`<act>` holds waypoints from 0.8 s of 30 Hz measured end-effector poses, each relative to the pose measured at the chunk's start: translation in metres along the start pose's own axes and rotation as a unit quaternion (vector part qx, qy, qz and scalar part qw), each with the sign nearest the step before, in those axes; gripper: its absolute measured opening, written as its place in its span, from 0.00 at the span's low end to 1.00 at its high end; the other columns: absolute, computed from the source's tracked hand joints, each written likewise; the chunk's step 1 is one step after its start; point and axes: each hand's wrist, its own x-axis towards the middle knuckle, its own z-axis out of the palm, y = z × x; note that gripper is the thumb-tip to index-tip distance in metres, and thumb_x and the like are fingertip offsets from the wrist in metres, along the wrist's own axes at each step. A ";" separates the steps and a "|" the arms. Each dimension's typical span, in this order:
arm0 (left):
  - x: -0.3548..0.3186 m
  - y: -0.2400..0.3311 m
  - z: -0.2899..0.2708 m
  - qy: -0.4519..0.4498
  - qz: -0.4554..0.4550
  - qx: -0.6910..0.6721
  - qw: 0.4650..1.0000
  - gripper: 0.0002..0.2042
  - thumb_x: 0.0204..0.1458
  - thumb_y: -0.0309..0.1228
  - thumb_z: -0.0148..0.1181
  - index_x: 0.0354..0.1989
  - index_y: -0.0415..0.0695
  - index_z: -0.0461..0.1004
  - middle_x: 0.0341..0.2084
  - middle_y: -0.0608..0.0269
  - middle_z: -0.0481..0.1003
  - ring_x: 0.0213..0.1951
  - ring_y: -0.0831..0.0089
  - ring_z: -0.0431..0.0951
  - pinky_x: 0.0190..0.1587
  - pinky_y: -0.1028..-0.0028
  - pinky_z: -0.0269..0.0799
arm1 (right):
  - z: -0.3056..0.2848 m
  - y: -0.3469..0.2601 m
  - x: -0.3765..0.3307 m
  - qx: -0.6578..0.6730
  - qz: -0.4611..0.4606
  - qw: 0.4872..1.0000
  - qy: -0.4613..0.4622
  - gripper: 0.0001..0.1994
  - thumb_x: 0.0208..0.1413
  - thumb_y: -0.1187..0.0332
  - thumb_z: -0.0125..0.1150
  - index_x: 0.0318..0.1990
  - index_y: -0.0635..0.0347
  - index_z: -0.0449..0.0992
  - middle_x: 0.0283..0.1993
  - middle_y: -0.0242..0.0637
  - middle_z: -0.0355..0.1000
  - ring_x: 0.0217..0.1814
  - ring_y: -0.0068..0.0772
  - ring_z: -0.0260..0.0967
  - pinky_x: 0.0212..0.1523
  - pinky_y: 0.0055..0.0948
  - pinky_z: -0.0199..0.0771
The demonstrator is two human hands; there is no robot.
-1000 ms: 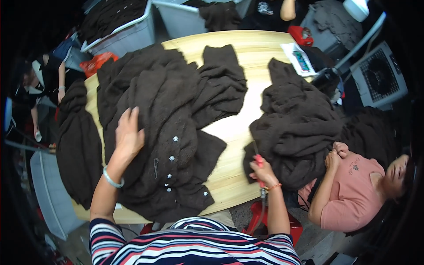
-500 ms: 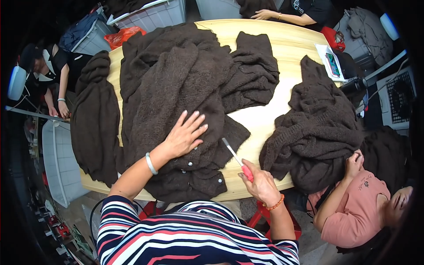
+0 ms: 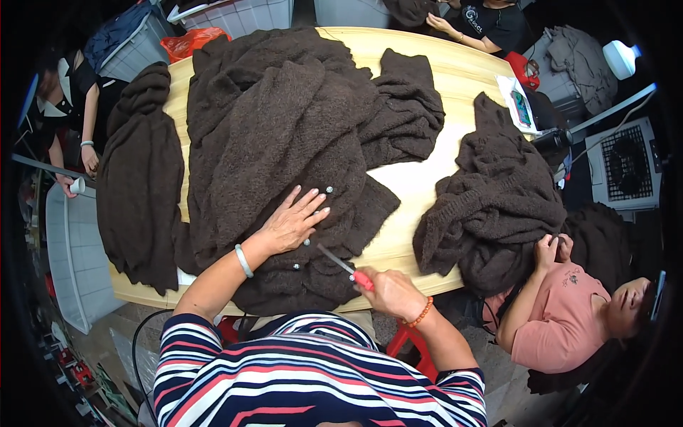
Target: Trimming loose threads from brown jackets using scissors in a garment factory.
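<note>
A dark brown knitted garment [image 3: 277,135] lies heaped over the middle of the table, several shiny round buttons along its near part. Flat on this knit, my left hand [image 3: 290,222] rests with fingers stretched out, next to a button [image 3: 329,190]. My right hand [image 3: 393,292] is closed around the pinkish-red handle [image 3: 363,280] of a tool with a slim metal blade [image 3: 334,258]. The blade points up and left over the buttoned part, its tip close to my left hand. Whether the tip touches the cloth I cannot tell.
Another brown knit [image 3: 139,188] hangs over the table's left side. A further heap [image 3: 498,192] lies right, beside a seated person in a pink top [image 3: 562,313]. Other people work left and at the far edge. A phone [image 3: 523,110] lies far right on the pale wooden table [image 3: 416,181].
My right hand has moved left and slightly down with the tool, bringing its blade over the buttoned part. My left hand stays on the knit. A button by its fingertips now shows.
</note>
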 end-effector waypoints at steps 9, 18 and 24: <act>-0.042 0.032 0.008 -0.045 0.081 0.080 0.992 0.31 0.48 0.29 0.56 0.65 0.42 0.62 0.68 0.49 0.54 0.71 0.56 0.50 0.72 0.55 0.41 | 0.034 -0.003 -0.031 0.036 0.024 0.997 -0.069 0.18 0.60 0.59 0.55 0.53 0.58 0.73 0.32 0.59 0.76 0.38 0.61 0.75 0.42 0.51 0.74; 0.047 0.015 -0.017 0.196 -0.161 -0.198 0.947 0.23 0.48 0.27 0.64 0.55 0.44 0.70 0.50 0.49 0.69 0.46 0.46 0.75 0.43 0.58 0.75 | 0.025 -0.003 -0.025 0.060 0.067 0.985 0.146 0.19 0.58 0.63 0.59 0.55 0.59 0.71 0.29 0.57 0.75 0.34 0.59 0.75 0.38 0.48 0.75; 0.061 -0.028 0.036 0.124 -0.158 -0.185 0.962 0.04 0.51 0.27 0.60 0.32 0.40 0.76 0.29 0.51 0.72 0.39 0.51 0.76 0.40 0.57 0.73 | 0.017 -0.012 -0.011 -0.002 0.094 0.990 0.102 0.17 0.59 0.60 0.58 0.52 0.58 0.73 0.30 0.57 0.75 0.35 0.60 0.75 0.41 0.50 0.74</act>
